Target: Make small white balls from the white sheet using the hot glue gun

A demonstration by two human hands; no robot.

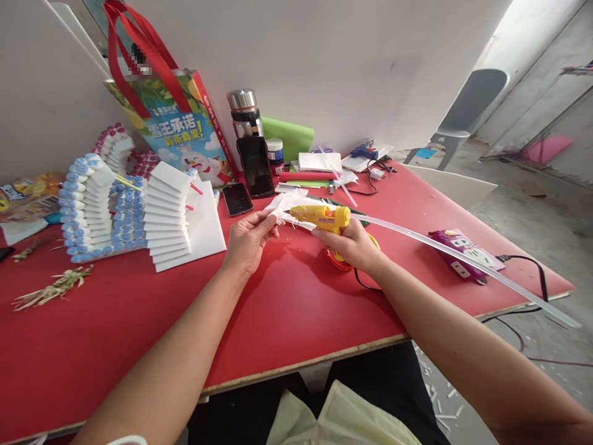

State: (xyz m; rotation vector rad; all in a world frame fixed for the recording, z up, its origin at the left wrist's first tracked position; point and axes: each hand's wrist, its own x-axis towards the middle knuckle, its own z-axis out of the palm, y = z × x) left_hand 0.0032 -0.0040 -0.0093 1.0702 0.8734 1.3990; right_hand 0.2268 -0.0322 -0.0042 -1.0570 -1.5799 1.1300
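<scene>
My right hand (354, 243) is wrapped round the handle of a yellow hot glue gun (319, 215), whose nozzle points left. A long clear glue stick (440, 247) runs out of its back end toward the right edge of the table. My left hand (252, 238) is closed in a pinch at the nozzle tip. Whatever small white piece sits between its fingertips is too small to name. White paper or plastic scraps (290, 201) lie just behind the nozzle.
On the red table (287, 309), a fan-shaped white foam-board piece (167, 216) and a blue-and-white one (95, 204) stand left. Behind are a phone (237, 199), a thermos (244, 111) and a carrier bag (180, 130). A purple power strip (466, 254) with cords lies right.
</scene>
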